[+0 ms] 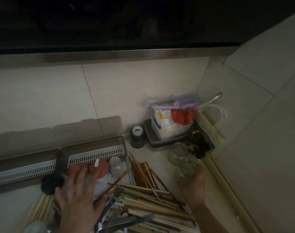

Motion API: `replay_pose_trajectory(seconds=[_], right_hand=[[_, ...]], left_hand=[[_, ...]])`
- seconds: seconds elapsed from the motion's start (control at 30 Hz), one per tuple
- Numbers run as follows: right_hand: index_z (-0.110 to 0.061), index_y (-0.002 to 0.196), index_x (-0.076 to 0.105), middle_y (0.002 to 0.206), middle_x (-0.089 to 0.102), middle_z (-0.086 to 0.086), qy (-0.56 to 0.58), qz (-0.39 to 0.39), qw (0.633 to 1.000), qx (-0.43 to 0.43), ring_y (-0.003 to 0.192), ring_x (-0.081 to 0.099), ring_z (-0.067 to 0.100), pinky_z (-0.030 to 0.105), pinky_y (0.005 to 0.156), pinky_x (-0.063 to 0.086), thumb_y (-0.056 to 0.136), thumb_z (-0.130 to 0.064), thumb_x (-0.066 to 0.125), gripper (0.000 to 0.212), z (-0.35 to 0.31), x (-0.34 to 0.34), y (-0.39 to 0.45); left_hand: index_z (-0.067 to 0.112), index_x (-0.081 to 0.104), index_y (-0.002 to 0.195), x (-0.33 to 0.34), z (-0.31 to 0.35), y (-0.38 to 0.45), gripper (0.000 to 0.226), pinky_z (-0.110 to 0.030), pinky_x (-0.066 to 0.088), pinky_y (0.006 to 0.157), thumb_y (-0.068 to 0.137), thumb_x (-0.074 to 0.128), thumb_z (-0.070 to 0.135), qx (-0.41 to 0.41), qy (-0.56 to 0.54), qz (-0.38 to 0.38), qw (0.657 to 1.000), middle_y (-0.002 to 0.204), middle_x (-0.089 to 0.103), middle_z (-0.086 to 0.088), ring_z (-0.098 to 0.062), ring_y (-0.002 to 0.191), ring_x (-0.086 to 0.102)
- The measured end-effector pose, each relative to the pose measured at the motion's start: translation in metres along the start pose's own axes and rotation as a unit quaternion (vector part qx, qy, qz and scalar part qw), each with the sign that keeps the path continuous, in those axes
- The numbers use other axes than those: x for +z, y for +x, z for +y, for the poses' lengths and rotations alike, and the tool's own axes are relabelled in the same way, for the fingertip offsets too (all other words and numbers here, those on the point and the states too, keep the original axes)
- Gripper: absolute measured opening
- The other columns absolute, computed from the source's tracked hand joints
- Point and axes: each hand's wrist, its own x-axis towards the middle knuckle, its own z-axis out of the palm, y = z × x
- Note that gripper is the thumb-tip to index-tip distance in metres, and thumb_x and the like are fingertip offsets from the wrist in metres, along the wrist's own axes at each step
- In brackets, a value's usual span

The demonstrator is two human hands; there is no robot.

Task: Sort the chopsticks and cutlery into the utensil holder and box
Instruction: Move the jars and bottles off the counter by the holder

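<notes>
Bench [160,167]: pale, smooth stone.
Utensil box [93,153]: grey plastic, slotted white insert, against the wall.
Chopsticks [148,197]: thin wooden and red-gold sticks, heaped at the front.
Left hand [79,200]: grip spread, over red lids.
Right hand [193,190]: grip wrapped round clear glass jar [187,170].

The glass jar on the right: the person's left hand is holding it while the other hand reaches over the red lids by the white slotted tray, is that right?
Not quite. In the head view, the right hand holds the glass jar; the left hand reaches, fingers spread, over the red lids by the white slotted tray.
</notes>
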Motion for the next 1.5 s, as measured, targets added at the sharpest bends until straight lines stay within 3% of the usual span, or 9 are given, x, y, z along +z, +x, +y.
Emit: replay_pose_trajectory(seconds=[0.23,0.43,0.57,0.67,0.83,1.0,1.17,1.33,1.5], right_hand=[[-0.028,0.112,0.039,0.114,0.054,0.000,-0.141,0.033,0.987,0.071,0.122,0.046,0.029,0.059,0.108,0.015,0.062,-0.055,0.074,0.067,0.014,0.003,-0.018],[-0.030,0.112,0.041,0.112,0.055,0.002,-0.150,0.023,0.986,0.062,0.115,0.052,0.031,0.061,0.105,0.020,0.062,-0.058,0.066,0.063,0.025,0.006,-0.017],[0.000,0.096,0.066,0.096,0.060,0.026,-0.218,0.072,0.972,-0.058,0.086,0.057,0.046,0.058,0.086,0.039,0.081,-0.070,0.038,0.077,0.027,0.007,-0.033],[-0.006,0.090,0.070,0.101,0.065,0.020,-0.156,0.131,0.938,-0.281,0.095,0.058,0.044,0.051,0.091,0.037,0.080,-0.040,0.053,0.040,-0.036,0.007,-0.076],[-0.023,0.097,0.068,0.101,0.066,-0.005,0.029,-0.181,0.875,-0.448,0.094,0.061,0.018,0.029,0.085,0.047,0.077,-0.030,0.060,0.023,-0.137,0.060,-0.171],[-0.034,0.145,0.027,0.143,0.042,-0.010,-0.072,-0.427,0.796,-0.423,0.129,0.043,0.012,0.022,0.104,0.037,0.074,-0.045,0.059,0.078,-0.163,0.132,-0.231],[-0.022,0.139,0.038,0.129,0.059,0.001,-0.108,-0.413,0.793,-0.435,0.119,0.054,0.024,0.036,0.100,0.043,0.067,-0.057,0.059,0.082,-0.172,0.164,-0.255],[-0.035,0.119,0.039,0.111,0.062,-0.010,-0.117,-0.416,0.822,-0.371,0.103,0.059,0.017,0.028,0.084,0.048,0.067,-0.049,0.063,0.059,-0.173,0.178,-0.263],[-0.036,0.114,0.044,0.104,0.064,-0.012,-0.060,-0.426,0.847,-0.312,0.097,0.062,0.012,0.029,0.076,0.052,0.067,-0.046,0.066,0.053,-0.173,0.176,-0.265]], left_hand=[[0.030,0.030,0.150,0.015,-0.001,-0.007,0.093,-0.074,0.027,0.098,0.065,0.044,0.067,0.001,-0.002,0.004,1.000,0.154,0.028,-0.004,-0.038,0.141,0.024],[0.024,0.026,0.151,0.015,-0.002,-0.011,0.099,-0.069,0.030,0.100,0.064,0.057,0.059,-0.002,-0.018,-0.015,1.000,0.154,0.031,-0.007,-0.039,0.140,0.025],[0.028,0.048,0.131,-0.009,-0.010,-0.019,0.057,-0.046,0.046,0.099,0.077,0.056,0.046,0.080,-0.110,0.048,0.990,0.132,0.057,-0.002,-0.028,0.120,0.053],[0.027,0.066,0.098,-0.040,-0.026,-0.034,0.016,-0.030,0.049,0.086,0.082,0.062,0.027,0.141,-0.154,0.146,0.967,0.104,0.066,0.010,-0.014,0.097,0.059],[0.019,0.069,0.105,-0.044,-0.084,-0.063,0.024,-0.029,0.042,0.093,0.087,0.057,0.028,0.048,-0.138,0.202,0.968,0.110,0.064,0.006,-0.019,0.102,0.057],[0.013,0.056,0.127,-0.030,-0.112,-0.082,0.050,-0.032,0.042,0.101,0.093,0.040,0.046,-0.150,-0.305,0.159,0.927,0.124,0.057,-0.002,-0.019,0.114,0.052],[0.028,0.057,0.123,-0.013,-0.122,-0.088,0.057,-0.041,0.050,0.095,0.088,0.036,0.069,-0.238,-0.437,0.136,0.857,0.120,0.061,0.005,-0.012,0.110,0.058],[0.022,0.064,0.108,-0.016,-0.122,-0.081,0.056,-0.017,0.050,0.082,0.083,0.037,0.064,-0.280,-0.514,0.173,0.792,0.106,0.068,0.007,0.004,0.097,0.060],[0.016,0.070,0.098,-0.013,-0.138,-0.078,0.040,-0.039,0.051,0.088,0.087,0.041,0.043,-0.298,-0.539,0.158,0.772,0.095,0.071,0.010,-0.009,0.093,0.066]])
